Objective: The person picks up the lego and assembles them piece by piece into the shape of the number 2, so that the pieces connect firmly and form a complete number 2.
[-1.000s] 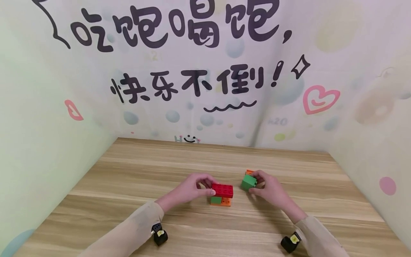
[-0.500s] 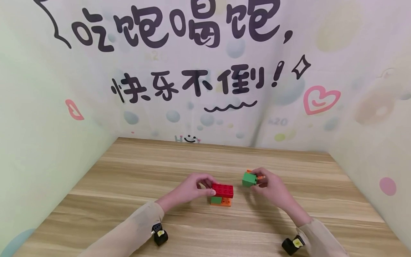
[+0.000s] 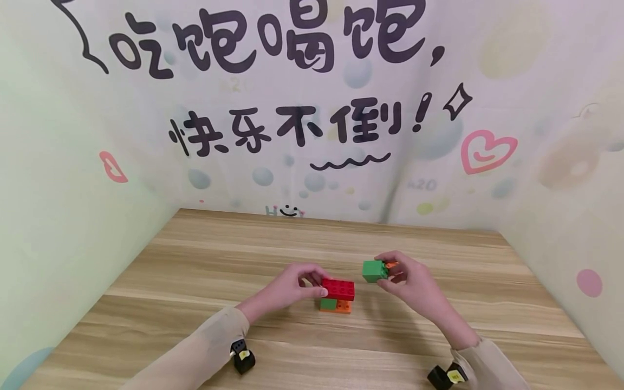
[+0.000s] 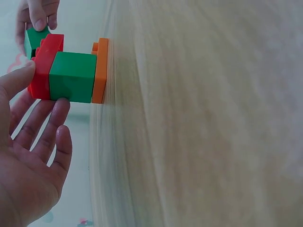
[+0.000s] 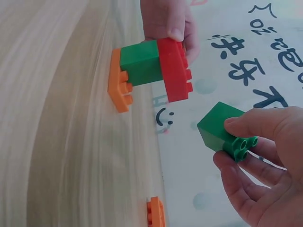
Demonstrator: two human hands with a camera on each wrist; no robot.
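My left hand (image 3: 290, 285) pinches the left end of a red toy brick (image 3: 338, 289). That red brick sits on a green block (image 4: 72, 77), which stands on the left part of an orange studded plate (image 3: 343, 307). Bare orange studs show under the red brick's overhanging right end. To the right, my right hand (image 3: 411, 279) holds a second green block (image 3: 374, 271) between thumb and fingers, raised above the table. Its studs point toward my palm in the right wrist view.
Another orange plate (image 5: 155, 213) lies on the wood-grain table (image 3: 234, 244), partly hidden behind my right hand in the head view. A printed cloth (image 3: 292, 179) with black lettering hangs along the table's back edge, and pale walls close off both sides.
The right hand has raised the green block slightly and turned it so its studs face right. It now sits a little farther left. The left hand and its stack stay put.
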